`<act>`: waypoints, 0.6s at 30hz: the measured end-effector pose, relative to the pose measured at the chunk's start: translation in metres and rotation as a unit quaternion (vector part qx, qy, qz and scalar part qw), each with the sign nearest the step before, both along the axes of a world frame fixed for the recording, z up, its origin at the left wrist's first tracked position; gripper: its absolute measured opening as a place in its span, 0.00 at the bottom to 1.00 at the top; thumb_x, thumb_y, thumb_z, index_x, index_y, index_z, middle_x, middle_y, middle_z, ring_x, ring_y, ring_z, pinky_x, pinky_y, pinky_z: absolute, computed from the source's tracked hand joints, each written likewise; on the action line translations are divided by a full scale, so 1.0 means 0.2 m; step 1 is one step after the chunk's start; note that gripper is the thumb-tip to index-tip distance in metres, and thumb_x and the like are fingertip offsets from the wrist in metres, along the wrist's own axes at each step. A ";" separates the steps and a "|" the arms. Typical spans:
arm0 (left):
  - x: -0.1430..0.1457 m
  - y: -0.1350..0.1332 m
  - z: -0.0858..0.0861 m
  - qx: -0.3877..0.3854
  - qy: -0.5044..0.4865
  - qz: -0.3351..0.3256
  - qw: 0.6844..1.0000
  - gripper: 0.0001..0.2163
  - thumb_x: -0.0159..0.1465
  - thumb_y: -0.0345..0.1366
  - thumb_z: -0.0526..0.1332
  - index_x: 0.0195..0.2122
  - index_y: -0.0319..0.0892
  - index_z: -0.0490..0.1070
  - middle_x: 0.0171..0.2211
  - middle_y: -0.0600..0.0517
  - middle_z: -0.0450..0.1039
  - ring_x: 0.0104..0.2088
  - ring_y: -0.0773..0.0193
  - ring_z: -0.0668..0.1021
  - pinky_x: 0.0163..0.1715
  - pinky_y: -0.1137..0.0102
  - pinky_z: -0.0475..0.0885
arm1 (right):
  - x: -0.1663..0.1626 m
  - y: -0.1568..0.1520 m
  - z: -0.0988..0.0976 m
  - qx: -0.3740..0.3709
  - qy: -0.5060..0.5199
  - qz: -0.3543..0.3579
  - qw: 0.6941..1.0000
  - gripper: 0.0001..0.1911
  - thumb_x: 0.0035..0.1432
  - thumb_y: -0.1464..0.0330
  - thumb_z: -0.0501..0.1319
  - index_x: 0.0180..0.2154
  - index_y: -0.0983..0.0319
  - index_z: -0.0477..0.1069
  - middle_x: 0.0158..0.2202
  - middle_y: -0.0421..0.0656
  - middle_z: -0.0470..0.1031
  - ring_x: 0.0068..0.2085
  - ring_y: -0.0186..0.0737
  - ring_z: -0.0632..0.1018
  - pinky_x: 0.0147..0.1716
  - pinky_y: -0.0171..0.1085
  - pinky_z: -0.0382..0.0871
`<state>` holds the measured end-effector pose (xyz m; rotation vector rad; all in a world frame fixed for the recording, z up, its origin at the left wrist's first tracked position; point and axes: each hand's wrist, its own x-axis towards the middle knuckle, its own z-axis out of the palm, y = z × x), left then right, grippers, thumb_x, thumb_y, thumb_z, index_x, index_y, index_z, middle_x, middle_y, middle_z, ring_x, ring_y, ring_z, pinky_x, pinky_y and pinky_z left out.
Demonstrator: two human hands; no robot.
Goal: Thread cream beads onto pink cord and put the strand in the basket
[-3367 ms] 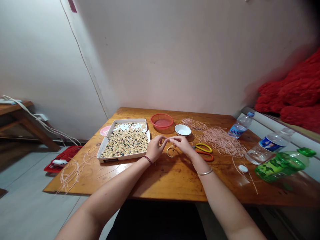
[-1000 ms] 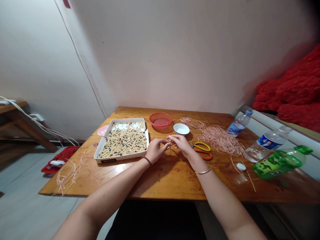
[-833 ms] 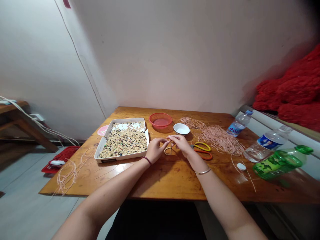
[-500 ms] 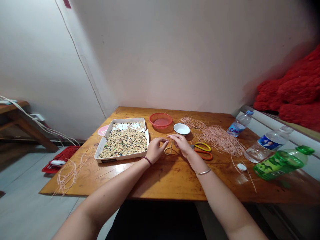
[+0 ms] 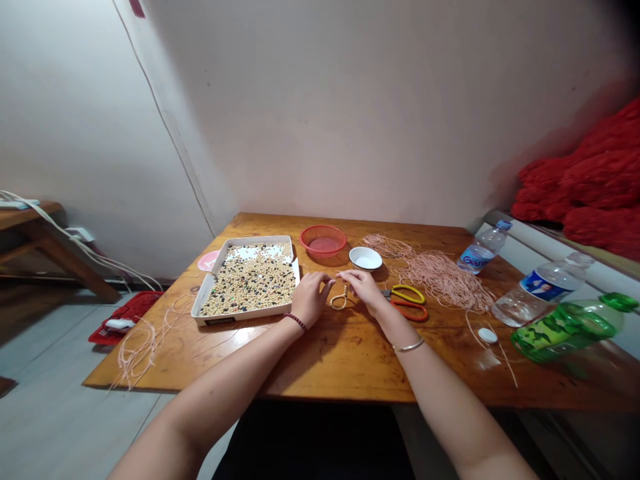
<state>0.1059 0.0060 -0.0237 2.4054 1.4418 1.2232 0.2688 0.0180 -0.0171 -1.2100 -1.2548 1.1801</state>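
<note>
Fingertip contacts and any thin cord between the hands are too small to make out; the blades of the scissors (image 5: 403, 303) lie partly hidden behind the right hand (image 5: 364, 288). The right grip is pinched, thumb to fingers, on the upper end of a beaded loop (image 5: 339, 303). Whether the left hand's (image 5: 311, 298) grip is closed cannot be told. The loop hangs between both hands, just below their fingertips, over the worktop (image 5: 350, 373).
</note>
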 end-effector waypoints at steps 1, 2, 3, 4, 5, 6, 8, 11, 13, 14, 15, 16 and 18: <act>0.00 0.00 0.00 0.000 0.000 0.005 1.000 0.09 0.66 0.40 0.57 0.34 0.43 0.72 0.33 0.51 0.76 0.36 0.61 0.75 0.36 0.69 0.67 | 0.00 0.00 0.00 -0.001 -0.002 0.005 1.000 0.20 0.44 0.56 0.63 0.34 0.65 0.79 0.26 0.41 0.70 0.21 0.27 0.61 0.19 0.31 0.49; 0.00 0.00 0.00 0.000 0.000 0.010 1.000 0.09 0.66 0.40 0.57 0.34 0.43 0.73 0.33 0.51 0.76 0.36 0.61 0.75 0.36 0.69 0.67 | 0.00 0.00 0.00 -0.002 -0.002 0.011 1.000 0.20 0.45 0.56 0.63 0.34 0.65 0.79 0.26 0.40 0.70 0.21 0.27 0.61 0.18 0.30 0.49; 0.00 0.00 0.00 -0.001 -0.001 0.013 1.000 0.08 0.66 0.40 0.57 0.35 0.43 0.73 0.33 0.51 0.76 0.35 0.61 0.74 0.35 0.69 0.66 | 0.00 0.00 0.00 -0.005 -0.001 0.018 1.000 0.20 0.45 0.55 0.63 0.34 0.64 0.79 0.25 0.40 0.69 0.20 0.27 0.61 0.18 0.30 0.49; 0.00 0.00 -0.01 -0.003 -0.002 0.014 1.000 0.08 0.66 0.40 0.57 0.35 0.43 0.73 0.33 0.52 0.76 0.35 0.61 0.74 0.35 0.69 0.66 | 0.00 -0.01 0.00 -0.006 0.001 0.025 1.000 0.20 0.45 0.56 0.63 0.34 0.64 0.79 0.25 0.40 0.69 0.20 0.27 0.61 0.18 0.30 0.49; 0.00 0.01 -0.01 -0.006 -0.003 0.013 1.000 0.08 0.66 0.40 0.57 0.35 0.43 0.73 0.33 0.52 0.76 0.35 0.61 0.74 0.35 0.69 0.66 | 0.00 -0.01 0.01 -0.007 0.003 0.031 0.999 0.20 0.45 0.56 0.63 0.34 0.64 0.79 0.25 0.40 0.69 0.20 0.26 0.62 0.18 0.30 0.49; 0.00 0.01 -0.01 -0.010 -0.005 0.012 1.000 0.08 0.65 0.40 0.58 0.35 0.43 0.73 0.33 0.52 0.76 0.36 0.61 0.75 0.36 0.69 0.66 | 0.00 -0.01 0.01 -0.008 0.004 0.038 0.999 0.19 0.46 0.56 0.63 0.34 0.64 0.79 0.26 0.40 0.69 0.20 0.26 0.62 0.18 0.30 0.49; 0.01 0.01 -0.02 -0.018 -0.009 0.009 1.000 0.07 0.65 0.40 0.58 0.35 0.44 0.74 0.33 0.52 0.77 0.36 0.61 0.75 0.36 0.69 0.67 | 0.01 -0.01 0.01 -0.009 0.009 0.050 0.999 0.19 0.46 0.56 0.63 0.34 0.64 0.79 0.27 0.41 0.71 0.20 0.26 0.62 0.17 0.29 0.48; 0.01 0.01 -0.02 -0.028 -0.016 0.008 0.999 0.08 0.65 0.40 0.59 0.35 0.44 0.74 0.33 0.52 0.77 0.35 0.61 0.76 0.35 0.69 0.67 | 0.01 -0.02 0.01 -0.015 0.019 0.057 0.998 0.18 0.47 0.57 0.64 0.35 0.63 0.79 0.28 0.42 0.73 0.20 0.26 0.63 0.17 0.29 0.46; 0.01 0.01 -0.03 -0.034 -0.023 0.008 0.999 0.09 0.65 0.41 0.58 0.35 0.43 0.74 0.34 0.52 0.77 0.35 0.62 0.76 0.34 0.70 0.67 | 0.00 -0.02 0.02 -0.018 0.024 0.060 0.998 0.18 0.47 0.57 0.64 0.35 0.63 0.79 0.30 0.43 0.75 0.20 0.26 0.64 0.17 0.29 0.47; 0.01 0.01 -0.03 -0.037 -0.026 0.009 0.999 0.09 0.65 0.42 0.58 0.35 0.43 0.74 0.34 0.52 0.77 0.35 0.62 0.76 0.34 0.70 0.67 | 0.00 -0.03 0.02 -0.020 0.024 0.063 0.998 0.18 0.47 0.57 0.64 0.35 0.63 0.79 0.31 0.43 0.76 0.20 0.26 0.64 0.17 0.28 0.47; 0.01 0.01 -0.03 -0.038 -0.029 0.009 0.999 0.09 0.65 0.42 0.58 0.35 0.43 0.74 0.34 0.52 0.77 0.34 0.62 0.76 0.34 0.70 0.67 | 0.00 -0.03 0.02 -0.021 0.024 0.067 0.997 0.18 0.47 0.57 0.64 0.35 0.63 0.79 0.32 0.44 0.76 0.20 0.26 0.64 0.17 0.28 0.47; 0.01 0.01 -0.03 -0.040 -0.032 0.010 0.999 0.09 0.65 0.41 0.58 0.35 0.43 0.75 0.34 0.52 0.77 0.34 0.62 0.76 0.33 0.70 0.67 | 0.00 -0.03 0.02 -0.022 0.024 0.070 0.997 0.18 0.47 0.57 0.64 0.35 0.63 0.79 0.33 0.44 0.77 0.20 0.26 0.64 0.16 0.28 0.47; 0.01 0.01 -0.03 -0.040 -0.038 0.011 0.998 0.09 0.65 0.41 0.58 0.35 0.43 0.75 0.34 0.51 0.77 0.34 0.62 0.76 0.33 0.70 0.66 | -0.01 -0.03 0.02 -0.026 0.024 0.075 0.997 0.18 0.47 0.58 0.64 0.36 0.63 0.79 0.34 0.44 0.77 0.20 0.26 0.65 0.16 0.28 0.47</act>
